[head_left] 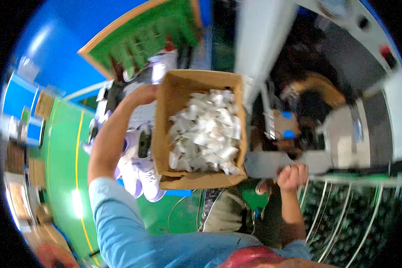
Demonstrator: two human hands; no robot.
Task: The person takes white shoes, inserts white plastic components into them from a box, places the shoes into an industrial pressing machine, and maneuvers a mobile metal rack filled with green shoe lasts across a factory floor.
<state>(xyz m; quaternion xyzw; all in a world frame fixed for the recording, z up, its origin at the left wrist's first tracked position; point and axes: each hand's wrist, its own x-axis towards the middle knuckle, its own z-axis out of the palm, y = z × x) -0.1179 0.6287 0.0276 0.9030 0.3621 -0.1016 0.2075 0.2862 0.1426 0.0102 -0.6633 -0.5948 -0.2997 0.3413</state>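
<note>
1. One open-topped cardboard box point(203, 181) is before us, heaped with white pieces point(205, 129).
2. Our left hand point(145, 94) meets its left side; fingers hidden, we cannot tell its grip.
3. Our right hand point(292, 177) is curled into a fist by a grey bar point(264, 165).

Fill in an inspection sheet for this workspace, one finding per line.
Surface: grey ledge right of the box; whatever supports the box is hidden.
Job's things: open cardboard box holding many white pieces.
Clutter: white and purple shoes left of the box.
Hands: left hand at the box's left wall, grip unclear; right hand curled by the ledge, apart from the box.
Cables: thin curved lines low in view, too blurred to confirm.
Surroundings: green floor, yellow line, wood-framed green board.
</note>
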